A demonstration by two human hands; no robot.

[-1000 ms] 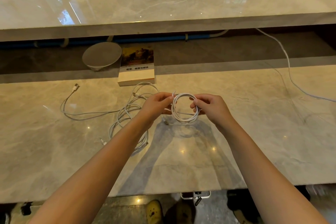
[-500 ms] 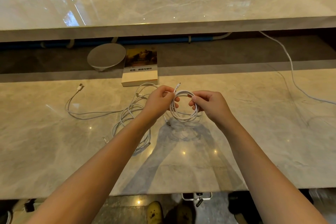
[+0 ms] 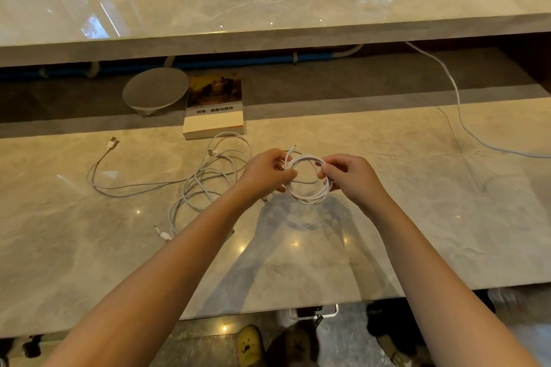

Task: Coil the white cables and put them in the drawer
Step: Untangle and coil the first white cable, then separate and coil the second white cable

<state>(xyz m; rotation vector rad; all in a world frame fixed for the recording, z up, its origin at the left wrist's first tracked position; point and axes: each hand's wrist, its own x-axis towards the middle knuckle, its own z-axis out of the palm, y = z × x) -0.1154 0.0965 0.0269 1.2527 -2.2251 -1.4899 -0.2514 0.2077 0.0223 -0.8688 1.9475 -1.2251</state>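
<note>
Coil (image 3: 308, 180) of one white cable nearly wound, pinched between left hand (image 3: 267, 174) and right hand (image 3: 348, 177) above tabletop (image 3: 417, 217). Loose cables (image 3: 208, 176) still uncoiled at left; no drawer visible.

loose cables (image 3: 208, 179) sprawled left of hands, book (image 3: 214, 112) behind, bare marble counter (image 3: 417, 217) right

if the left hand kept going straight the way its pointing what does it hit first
The left hand points rightward across the coiled white cable it is pinching, so it would probably meet the right hand gripping the coil's far side. Depth is hard to judge from this single view.
</note>
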